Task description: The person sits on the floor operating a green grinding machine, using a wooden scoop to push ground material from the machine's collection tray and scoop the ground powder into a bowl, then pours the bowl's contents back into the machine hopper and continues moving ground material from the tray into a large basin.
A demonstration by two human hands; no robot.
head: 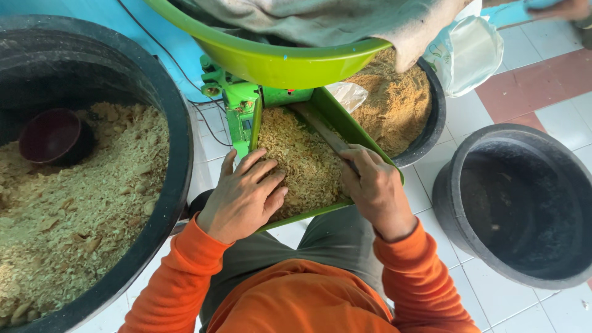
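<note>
While the left hand (pixel 242 196) lies flat and slack at the centre of the frame, fingers spread on the heap of pale crumbly flakes (pixel 302 161) and gripping nothing, the right hand (pixel 376 190) just beside it is closed around a flat stick (pixel 327 132) that runs up and to the left across the heap; both sleeves are orange. Those flakes sit in a green chute tray (pixel 354 129) that slopes down toward the person's lap from a green machine (pixel 237 102), under a broad lime-green basin (pixel 277 61) draped with a greyish cloth (pixel 345 21) at the top of the frame. By its look the material is dry, loose and light; it would likely crumble and spill between the fingers rather than lift as a lump, so a flat palm or the stick's edge suits it better than a pinch; the stick looks stiff and slim, best held near its lower end, as it is now. At the left edge a large black tub (pixel 176 142) holds more coarse flakes and a dark red bowl (pixel 54 137); behind the tray a second black tub (pixel 431 117) holds finer brown meal; at the right an empty-looking black bucket (pixel 447 197) stands on the tiled floor (pixel 542 80), with a clear plastic bag (pixel 465 55) near the upper right.
</note>
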